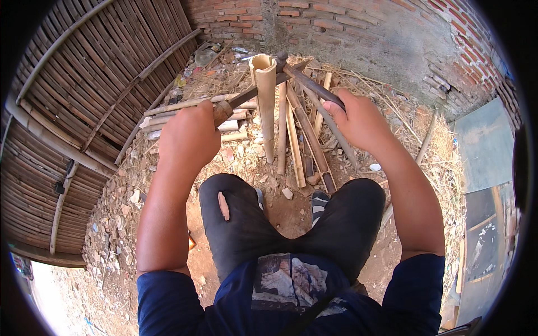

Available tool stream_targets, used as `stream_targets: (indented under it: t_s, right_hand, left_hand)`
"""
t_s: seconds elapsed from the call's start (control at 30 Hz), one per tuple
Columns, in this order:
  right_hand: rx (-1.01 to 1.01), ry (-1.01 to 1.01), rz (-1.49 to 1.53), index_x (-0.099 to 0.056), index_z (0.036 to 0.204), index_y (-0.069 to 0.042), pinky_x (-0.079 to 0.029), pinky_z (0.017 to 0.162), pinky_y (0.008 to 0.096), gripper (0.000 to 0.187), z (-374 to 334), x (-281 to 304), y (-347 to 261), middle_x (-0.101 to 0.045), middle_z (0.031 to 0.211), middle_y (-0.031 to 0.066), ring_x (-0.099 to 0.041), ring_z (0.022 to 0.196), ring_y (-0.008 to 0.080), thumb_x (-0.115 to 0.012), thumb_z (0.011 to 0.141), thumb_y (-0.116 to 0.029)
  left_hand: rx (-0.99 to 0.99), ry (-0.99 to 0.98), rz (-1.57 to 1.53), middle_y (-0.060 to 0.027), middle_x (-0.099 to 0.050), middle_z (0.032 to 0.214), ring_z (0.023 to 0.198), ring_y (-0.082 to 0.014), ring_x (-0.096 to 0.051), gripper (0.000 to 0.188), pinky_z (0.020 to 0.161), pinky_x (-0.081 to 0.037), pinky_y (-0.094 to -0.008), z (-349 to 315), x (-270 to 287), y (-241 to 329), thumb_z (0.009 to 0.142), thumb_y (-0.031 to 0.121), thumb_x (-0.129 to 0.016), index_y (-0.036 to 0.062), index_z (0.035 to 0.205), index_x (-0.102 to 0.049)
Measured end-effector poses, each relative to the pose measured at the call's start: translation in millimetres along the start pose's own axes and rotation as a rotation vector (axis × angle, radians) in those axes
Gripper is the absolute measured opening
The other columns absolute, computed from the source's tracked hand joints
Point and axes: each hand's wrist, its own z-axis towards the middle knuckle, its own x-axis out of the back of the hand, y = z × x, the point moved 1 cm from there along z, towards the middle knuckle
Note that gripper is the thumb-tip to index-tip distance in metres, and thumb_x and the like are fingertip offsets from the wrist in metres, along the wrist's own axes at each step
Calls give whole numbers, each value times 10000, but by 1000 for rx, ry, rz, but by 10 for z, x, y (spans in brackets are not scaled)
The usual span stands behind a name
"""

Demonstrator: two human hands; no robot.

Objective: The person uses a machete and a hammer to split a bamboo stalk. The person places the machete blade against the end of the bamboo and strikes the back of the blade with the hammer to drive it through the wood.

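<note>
A pale bamboo tube (267, 112) stands upright in front of my knees, its hollow, jagged top facing up. My left hand (190, 137) is closed round the wooden handle of a machete (244, 96). Its blade runs up to the right and crosses the tube's upper part; the tube hides the middle of it, so I cannot tell how deep it sits in the bamboo. In my right hand (358, 120) is the dark handle of a hammer (314, 85). The hammer's head is beside the tube's rim, over the far part of the blade.
Split bamboo pieces (295, 148) lean and lie just beyond my feet, with more bamboo lengths (232, 124) to the left. Rubble and straw cover the ground. A bamboo-slat wall (112, 67) rises at left, a brick wall (358, 33) behind, and grey panels (485, 145) at right.
</note>
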Motion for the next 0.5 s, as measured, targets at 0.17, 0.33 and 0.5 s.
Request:
stream_targets:
  t_s: [0.17, 0.33, 0.5]
  right_hand:
    - [45, 322, 109, -628, 1065, -22, -484, 615, 436, 444, -14, 356, 53, -637, 685, 137, -645, 637, 315, -536, 1050, -457]
    - [53, 414, 165, -614, 1031, -27, -486, 602, 456, 410, -63, 289, 91, -638, 688, 155, -648, 629, 357, -534, 1058, -428]
    - [36, 65, -93, -601, 998, -34, -510, 643, 505, 390, -71, -9, 142, -644, 704, 181, -667, 682, 387, -540, 1048, -416]
  left_hand:
    - [14, -21, -2, -231, -723, 938, 927, -418, -709, 208, 808, -563, -521, -8, -46, 1, 853, 114, -636, 35, 1046, -642]
    - [28, -1, -6, -229, -723, 950, 944, -419, -706, 222, 814, -560, -518, 26, -29, -7, 844, 120, -659, 41, 1051, -644]
    - [29, 13, 3, -219, -723, 948, 935, -412, -705, 221, 806, -559, -517, 66, -70, -74, 835, 131, -678, 39, 1033, -646]
